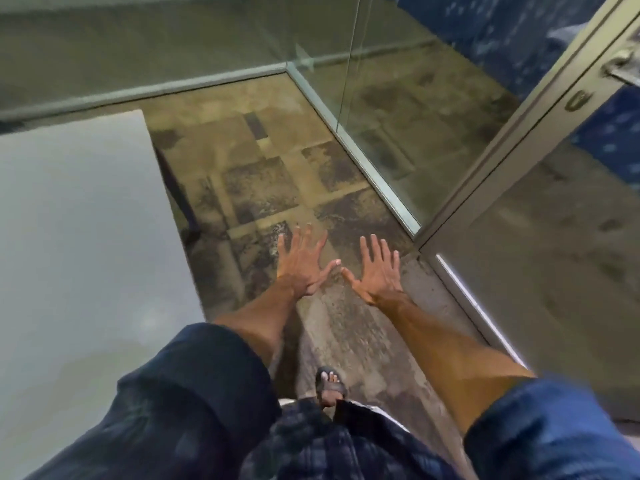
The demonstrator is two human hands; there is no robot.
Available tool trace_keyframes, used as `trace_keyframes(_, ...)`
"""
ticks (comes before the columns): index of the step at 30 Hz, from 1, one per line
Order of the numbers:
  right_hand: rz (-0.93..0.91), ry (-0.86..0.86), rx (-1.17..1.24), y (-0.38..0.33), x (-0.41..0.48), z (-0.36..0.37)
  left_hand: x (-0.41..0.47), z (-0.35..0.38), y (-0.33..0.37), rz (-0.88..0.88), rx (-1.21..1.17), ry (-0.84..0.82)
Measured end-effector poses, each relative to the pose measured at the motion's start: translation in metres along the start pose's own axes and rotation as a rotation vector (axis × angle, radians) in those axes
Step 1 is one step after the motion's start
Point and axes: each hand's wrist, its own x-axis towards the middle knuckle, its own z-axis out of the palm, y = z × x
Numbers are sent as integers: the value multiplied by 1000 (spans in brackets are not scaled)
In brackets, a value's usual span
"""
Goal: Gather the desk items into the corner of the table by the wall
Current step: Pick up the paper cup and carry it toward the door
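Observation:
Both arms reach forward over the floor. My left hand [302,261] is spread flat, palm down, fingers apart, holding nothing. Just to its right, my right hand [376,271] is spread the same way, and the two thumbs nearly touch. A white table [76,216] fills the left side of the view, and its visible top is bare. No desk items are in view. The table's far right corner lies near the wall at the back.
Patterned brown carpet [263,188] covers the floor ahead. A glass wall with a metal base rail [349,140] runs along the right and back. A glass door [540,244] with a metal frame stands open at the right. My sandalled foot [330,382] is below.

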Motion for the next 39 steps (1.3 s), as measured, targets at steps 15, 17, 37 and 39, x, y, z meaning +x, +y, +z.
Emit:
trace_keyframes(15,-301,-24,-63,-86,281,-59,193,-77,-117,-294,-3,80)
trace_keyframes(17,-324,-36,-45,-120,338,-64,233,-95,-157,-333,-34,85)
trace_keyframes(37,-688,-27,-111,-342,709,-140,496,-218,-407,-626,-64,164)
trace_keyframes(39,-739,-63,-131,-370,749,-146,522,-231,-434,-674,-87,157)
